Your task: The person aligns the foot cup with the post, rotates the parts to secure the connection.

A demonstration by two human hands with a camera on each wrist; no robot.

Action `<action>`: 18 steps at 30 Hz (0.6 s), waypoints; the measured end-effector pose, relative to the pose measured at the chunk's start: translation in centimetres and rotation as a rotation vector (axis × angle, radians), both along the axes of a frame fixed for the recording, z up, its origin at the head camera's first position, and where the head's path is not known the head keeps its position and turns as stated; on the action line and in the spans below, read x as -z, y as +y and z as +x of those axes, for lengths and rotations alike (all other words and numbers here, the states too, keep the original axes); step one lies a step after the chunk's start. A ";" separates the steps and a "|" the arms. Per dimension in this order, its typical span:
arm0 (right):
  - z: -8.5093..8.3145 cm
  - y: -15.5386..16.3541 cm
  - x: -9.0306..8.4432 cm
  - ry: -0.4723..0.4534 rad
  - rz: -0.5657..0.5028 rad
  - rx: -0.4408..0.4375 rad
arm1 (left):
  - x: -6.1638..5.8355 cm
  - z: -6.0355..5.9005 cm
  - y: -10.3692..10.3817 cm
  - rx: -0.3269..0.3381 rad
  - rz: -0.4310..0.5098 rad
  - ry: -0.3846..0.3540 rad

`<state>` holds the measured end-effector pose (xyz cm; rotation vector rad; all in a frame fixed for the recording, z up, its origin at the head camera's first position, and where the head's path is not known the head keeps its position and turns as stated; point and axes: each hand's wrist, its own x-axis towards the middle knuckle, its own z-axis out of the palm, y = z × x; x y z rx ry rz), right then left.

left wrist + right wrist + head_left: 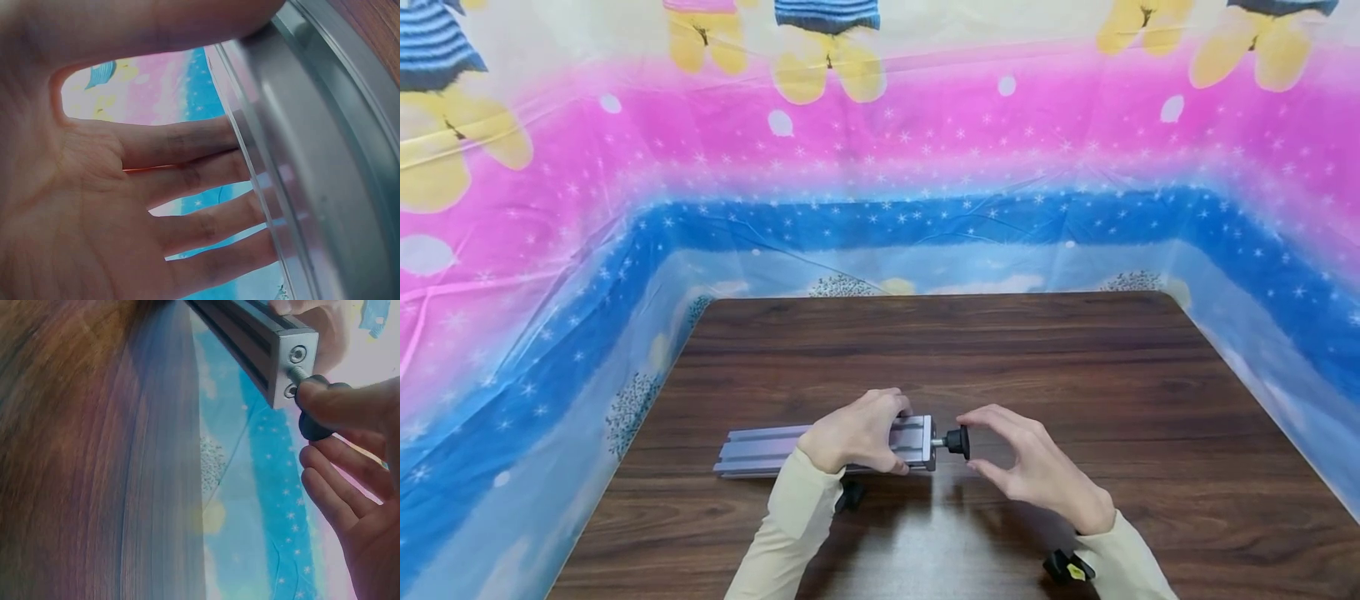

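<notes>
A silver aluminium profile (763, 446) with long grooves lies crosswise in front of me in the head view. My left hand (857, 433) grips it near its right end, thumb on the near side and fingers on the far side. In the left wrist view the profile (319, 150) runs along the fingertips. From the end plate (287, 369), which carries two screws, a threaded rod sticks out with a black knob (957, 442) on it. The right hand (1037, 467) pinches this knob between thumb and forefinger; its other fingers are spread in the right wrist view.
Beneath the profile is a dark wood-grain table (1075, 358). A printed cloth (925, 217) in pink and blue surrounds its back and sides. Small black devices sit at the left wrist (850, 496) and the right wrist (1066, 567).
</notes>
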<state>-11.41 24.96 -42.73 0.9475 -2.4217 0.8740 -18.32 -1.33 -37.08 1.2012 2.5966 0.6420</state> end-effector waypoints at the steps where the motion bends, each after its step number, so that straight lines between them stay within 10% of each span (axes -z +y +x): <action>1: 0.0 0.0 0.0 0.004 -0.001 -0.001 | 0.0 0.0 0.0 0.000 0.002 -0.002; 18: -0.1 -0.3 0.2 -0.131 -0.045 0.079 | 0.1 0.1 0.1 0.005 0.009 0.024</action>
